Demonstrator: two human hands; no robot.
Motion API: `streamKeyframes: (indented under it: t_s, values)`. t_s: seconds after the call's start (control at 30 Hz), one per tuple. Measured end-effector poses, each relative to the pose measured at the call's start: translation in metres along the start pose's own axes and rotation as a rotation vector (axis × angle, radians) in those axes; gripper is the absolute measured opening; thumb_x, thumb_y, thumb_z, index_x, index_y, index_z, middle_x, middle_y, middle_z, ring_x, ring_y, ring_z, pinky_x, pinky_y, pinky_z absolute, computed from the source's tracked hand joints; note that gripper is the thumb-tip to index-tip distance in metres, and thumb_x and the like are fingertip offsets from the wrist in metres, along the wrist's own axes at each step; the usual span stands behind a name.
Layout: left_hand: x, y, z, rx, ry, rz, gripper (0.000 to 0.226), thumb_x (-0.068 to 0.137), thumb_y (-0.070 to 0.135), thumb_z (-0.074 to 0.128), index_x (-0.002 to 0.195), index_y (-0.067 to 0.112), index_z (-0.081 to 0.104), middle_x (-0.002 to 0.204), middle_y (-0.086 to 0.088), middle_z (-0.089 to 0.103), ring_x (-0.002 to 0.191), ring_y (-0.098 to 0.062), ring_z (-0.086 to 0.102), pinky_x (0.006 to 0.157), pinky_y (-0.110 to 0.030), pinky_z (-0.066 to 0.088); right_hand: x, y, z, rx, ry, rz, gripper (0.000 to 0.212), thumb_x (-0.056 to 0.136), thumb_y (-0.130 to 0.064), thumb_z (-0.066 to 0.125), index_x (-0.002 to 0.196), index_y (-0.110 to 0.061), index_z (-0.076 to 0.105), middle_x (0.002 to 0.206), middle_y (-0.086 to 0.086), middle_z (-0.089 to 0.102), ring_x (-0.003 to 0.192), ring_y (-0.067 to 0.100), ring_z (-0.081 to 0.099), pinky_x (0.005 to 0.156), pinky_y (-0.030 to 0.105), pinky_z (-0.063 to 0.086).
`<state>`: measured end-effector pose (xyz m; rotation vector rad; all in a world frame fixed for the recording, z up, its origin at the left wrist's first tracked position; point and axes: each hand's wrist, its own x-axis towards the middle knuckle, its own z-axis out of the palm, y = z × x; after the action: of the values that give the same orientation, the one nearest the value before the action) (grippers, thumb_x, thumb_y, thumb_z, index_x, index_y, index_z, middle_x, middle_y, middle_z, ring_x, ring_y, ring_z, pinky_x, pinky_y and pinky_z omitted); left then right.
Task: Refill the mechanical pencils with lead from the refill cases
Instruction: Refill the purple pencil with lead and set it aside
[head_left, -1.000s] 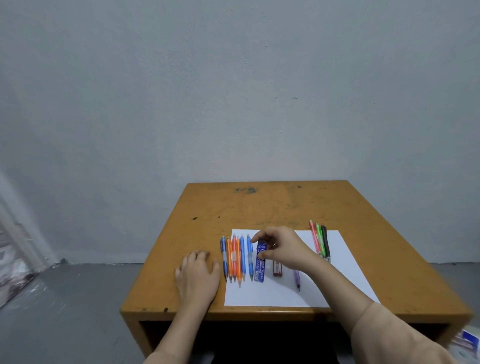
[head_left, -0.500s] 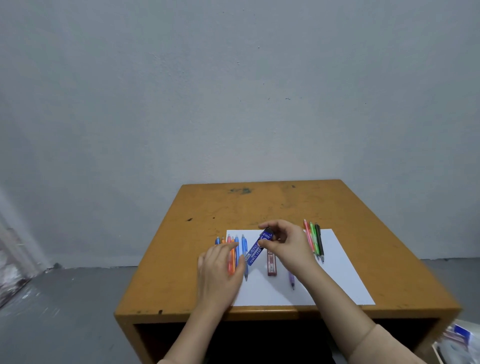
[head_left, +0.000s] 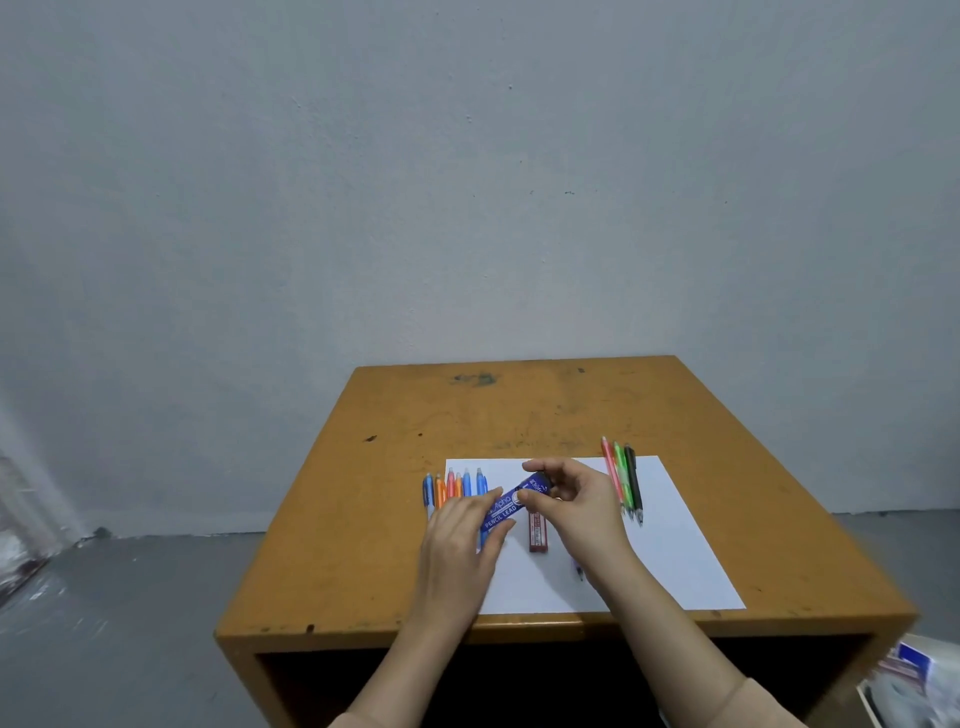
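Head cam: my left grip (head_left: 460, 535) holds the blue lead case (head_left: 503, 509), right grip (head_left: 582, 499) pinches its far end. Opening step, I reckon; next, ease that end open gently.

the blue refill case (head_left: 508, 505) held between both hands reads "pencil lead"; its brand word above is unclear.

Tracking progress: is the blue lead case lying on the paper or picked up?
Picked up: the blue lead case hangs tilted, right hand pinching its top end, left hand holding its lower end. Cap: cannot tell.
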<state>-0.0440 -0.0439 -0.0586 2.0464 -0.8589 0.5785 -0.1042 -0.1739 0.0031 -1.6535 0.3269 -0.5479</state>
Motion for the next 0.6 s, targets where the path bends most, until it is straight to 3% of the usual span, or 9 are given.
streamKeyframes:
  t_s: [0.33,0.6]
  values:
    - [0.000,0.002,-0.005,-0.092,-0.004,-0.029,0.043,0.091,0.044,0.053,0.116,0.010,0.065,0.100,0.003,0.067,0.095,-0.001,0.053,0.083,-0.001,0.036,-0.004,-0.001,-0.008,0.186,-0.048,0.005,0.030,0.078,0.004,0.070,0.098,-0.019,0.070,0.087,-0.004,0.073,0.076,0.006,0.068,0.070,0.020,0.056]
    - [0.002,0.003,-0.007,-0.241,-0.065,-0.054,0.038,0.086,0.029,0.061,0.121,0.014,0.063,0.102,0.025,0.056,0.101,0.002,0.055,0.080,-0.003,0.042,0.000,-0.004,-0.021,0.074,-0.109,0.000,0.030,0.086,0.003,0.061,0.099,-0.023,0.068,0.084,-0.011,0.073,0.080,0.009,0.071,0.067,0.016,0.054]
